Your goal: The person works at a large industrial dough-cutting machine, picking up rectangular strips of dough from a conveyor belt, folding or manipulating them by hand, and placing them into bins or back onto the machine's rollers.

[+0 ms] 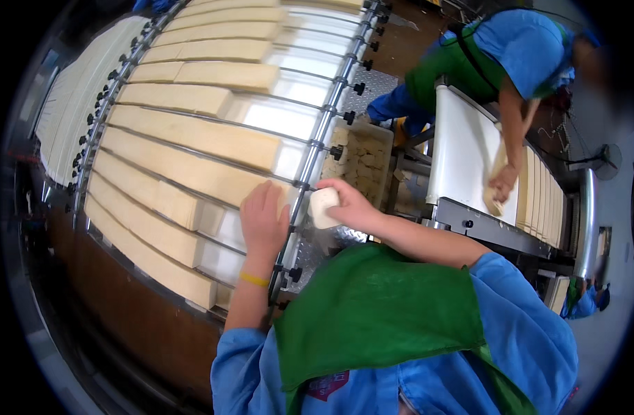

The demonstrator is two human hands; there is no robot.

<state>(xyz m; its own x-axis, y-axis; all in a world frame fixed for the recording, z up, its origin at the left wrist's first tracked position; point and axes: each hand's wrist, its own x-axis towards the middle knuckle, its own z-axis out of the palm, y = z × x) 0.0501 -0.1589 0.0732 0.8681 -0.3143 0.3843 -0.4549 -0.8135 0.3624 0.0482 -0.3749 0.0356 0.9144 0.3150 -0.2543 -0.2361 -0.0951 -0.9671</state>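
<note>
My right hand [355,208] grips a small cream-coloured block [324,207] with rounded corners, just beyond the right rail of the conveyor. The block's material cannot be told for sure; it looks dough-like. Laid over the right end of a long pale yellow slab [178,164] is my left hand [263,216], its fingers extended and its thumb apart. A yellow band circles that wrist. More long slabs [199,131] of the same kind lie side by side in lanes parted by thin rods, on a white conveyor belt [296,83].
A metal rail [331,114] with black knobs edges the belt. Below it stands a bin [364,160] of broken pale pieces. At the right, a co-worker [517,62] in blue and green bends over another white conveyor [462,145], a hand on a pale strip [495,183].
</note>
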